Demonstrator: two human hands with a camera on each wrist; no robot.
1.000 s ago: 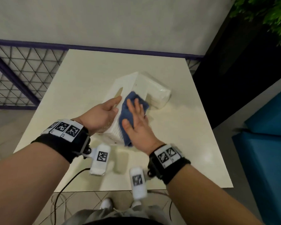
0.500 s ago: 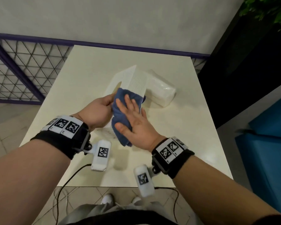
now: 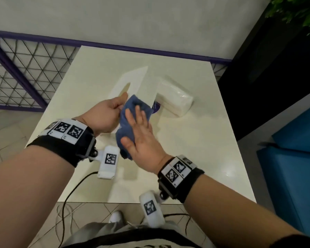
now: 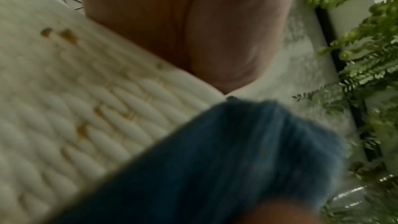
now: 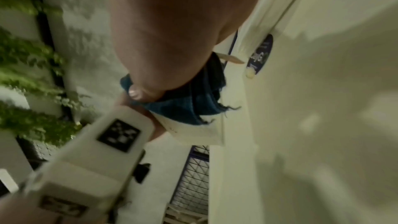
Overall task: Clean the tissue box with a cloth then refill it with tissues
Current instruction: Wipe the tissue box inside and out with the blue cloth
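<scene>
Seen from above, left to right. Left hand (image 3: 104,115) curled around the near end of a white tissue box (image 3: 132,81), tilting it up off the table (image 3: 195,149). Blue cloth (image 3: 131,119) pressed flat against the box's right side under the right hand (image 3: 141,138), fingers straight and spread, gripping nothing. Brownish stains (image 4: 81,129) visible on the box's ribbed face in the left wrist view, so the wiping looks unfinished. Just right of the box, a wrapped pack of tissues (image 3: 174,99) lying on the table, seemingly unopened; refilling not yet begun.

Pale, glossy square table, set against a light wall with a purple rail. Purple-framed wire mesh fence (image 3: 25,68) at far left, tiled floor below. Dark panel and green foliage (image 3: 302,13) at upper right, blue seat (image 3: 293,167) at right.
</scene>
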